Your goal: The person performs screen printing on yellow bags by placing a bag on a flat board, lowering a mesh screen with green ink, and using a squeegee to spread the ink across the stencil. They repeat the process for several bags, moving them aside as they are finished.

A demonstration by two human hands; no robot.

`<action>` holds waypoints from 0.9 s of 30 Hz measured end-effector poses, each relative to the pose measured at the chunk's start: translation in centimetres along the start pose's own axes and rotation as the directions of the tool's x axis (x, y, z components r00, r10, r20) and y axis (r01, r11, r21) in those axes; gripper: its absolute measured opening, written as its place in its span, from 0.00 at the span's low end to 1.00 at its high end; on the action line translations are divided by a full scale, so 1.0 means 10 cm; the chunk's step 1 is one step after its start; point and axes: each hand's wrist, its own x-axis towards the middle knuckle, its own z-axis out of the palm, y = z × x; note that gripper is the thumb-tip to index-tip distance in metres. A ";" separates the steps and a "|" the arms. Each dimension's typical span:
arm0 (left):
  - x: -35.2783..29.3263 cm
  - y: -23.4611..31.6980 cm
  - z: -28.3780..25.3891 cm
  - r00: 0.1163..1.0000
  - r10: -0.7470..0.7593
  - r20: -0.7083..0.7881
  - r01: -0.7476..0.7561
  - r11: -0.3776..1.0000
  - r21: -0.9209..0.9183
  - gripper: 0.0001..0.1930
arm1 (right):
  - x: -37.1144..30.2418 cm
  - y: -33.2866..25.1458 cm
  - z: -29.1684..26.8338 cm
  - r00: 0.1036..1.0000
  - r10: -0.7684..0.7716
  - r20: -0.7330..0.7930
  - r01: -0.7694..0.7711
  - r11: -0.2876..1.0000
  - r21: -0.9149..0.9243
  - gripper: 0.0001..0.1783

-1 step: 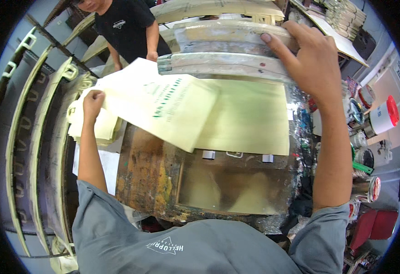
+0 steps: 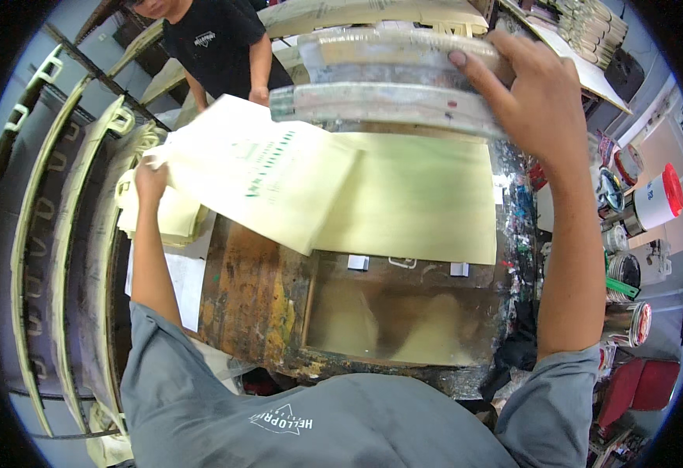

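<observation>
My left hand [image 2: 152,178] is closed on the edge of a pale yellow bag [image 2: 224,179] with green print, which hangs slantwise over the work board [image 2: 240,288]. Another pale yellow bag [image 2: 427,203] lies flat on the board, partly under the printed one. At the far side, my right hand [image 2: 540,93] grips the end of a raised, tape-covered screen-printing frame [image 2: 388,101], thumb on the near side and fingers over the top. The frame is blurred.
A person in a black shirt [image 2: 216,47] stands at the far left, one hand close to the printed bag. Drying racks [image 2: 64,234] with bags line the left, beside a stack of bags [image 2: 174,222]. Paint tubs [image 2: 654,199] and cans [image 2: 626,324] crowd the right.
My left hand has drawn the printed bag slightly left, uncovering more of the flat bag. The frame in my right hand has risen a little.
</observation>
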 end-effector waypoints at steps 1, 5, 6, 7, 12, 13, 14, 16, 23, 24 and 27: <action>-0.06 0.05 -0.03 0.987 -0.072 -0.144 0.117 0.936 0.333 0.37 | 0.03 0.01 -0.01 0.999 0.030 0.028 -0.030 0.999 0.014 0.30; -1.34 1.14 0.41 0.905 0.400 -0.146 -0.425 0.860 -0.281 0.39 | 0.16 0.11 -0.15 0.963 0.101 0.252 -0.104 0.995 -0.002 0.34; -1.81 1.41 0.48 0.837 0.545 0.043 -0.509 0.806 -0.301 0.42 | 0.17 0.10 -0.18 0.952 0.104 0.287 -0.118 0.993 0.030 0.38; -2.44 1.73 0.58 0.719 0.657 0.229 -0.565 0.743 -0.358 0.45 | 0.23 0.10 -0.15 0.959 0.090 0.269 -0.112 0.991 0.067 0.38; -3.81 2.72 0.89 0.400 0.855 0.330 -0.641 0.519 -0.566 0.48 | 0.31 0.08 -0.09 0.946 0.098 0.310 -0.118 0.992 0.046 0.39; -3.85 2.75 0.90 0.386 0.868 0.312 -0.676 0.497 -0.544 0.50 | 0.28 0.08 -0.10 0.941 0.110 0.320 -0.131 0.990 0.045 0.39; -3.89 2.81 0.92 0.372 0.881 0.294 -0.710 0.474 -0.521 0.53 | 0.23 0.09 -0.12 0.937 0.122 0.327 -0.145 0.988 0.045 0.39; -3.90 2.83 0.96 0.352 0.881 0.316 -0.692 0.472 -0.545 0.56 | 0.16 0.08 -0.14 0.941 0.111 0.321 -0.133 0.990 0.047 0.40; -3.70 2.83 0.70 0.557 0.777 0.293 -0.542 0.607 -0.581 0.53 | 0.20 -0.05 -0.04 0.995 0.030 0.095 -0.032 0.999 0.022 0.41; -3.54 2.83 0.55 0.715 0.634 0.294 -0.376 0.704 -0.603 0.53 | 0.19 -0.06 -0.02 0.995 0.030 0.099 -0.031 0.999 0.012 0.41; -2.68 2.64 0.00 0.896 0.171 0.410 0.326 0.375 -0.868 0.46 | -0.01 -0.04 -0.01 0.975 0.046 0.217 -0.043 0.999 -0.021 0.40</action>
